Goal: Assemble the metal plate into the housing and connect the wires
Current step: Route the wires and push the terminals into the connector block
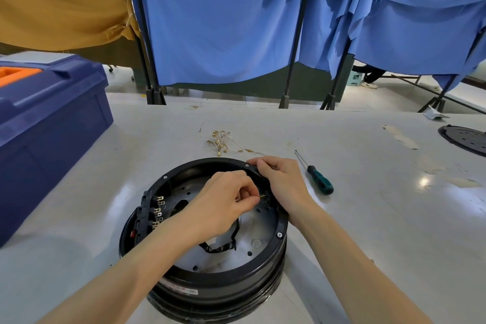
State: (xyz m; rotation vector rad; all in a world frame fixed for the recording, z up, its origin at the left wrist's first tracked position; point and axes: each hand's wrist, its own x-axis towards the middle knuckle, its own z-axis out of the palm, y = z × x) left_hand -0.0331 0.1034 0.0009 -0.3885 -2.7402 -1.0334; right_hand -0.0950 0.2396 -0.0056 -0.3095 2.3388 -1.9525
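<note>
A round black housing (273, 247) stands on the table in front of me. Inside it lies a grey metal plate (252, 229) with several holes. A black terminal block (147, 216) with metal tabs sits on the housing's left rim. My left hand (223, 200) reaches into the housing and pinches a small brass wire terminal (263, 196) near the right inner wall. My right hand (281, 179) rests on the far right rim, fingers curled over the edge beside that terminal. A black taped cable (223, 244) loops across the plate.
A bundle of thin wires with brass terminals (223, 139) lies behind the housing. A green-handled screwdriver (318, 179) lies to the right. A blue toolbox (47, 123) stands at the left. Another black round part (465, 139) sits at the right table edge. Blue curtains hang behind.
</note>
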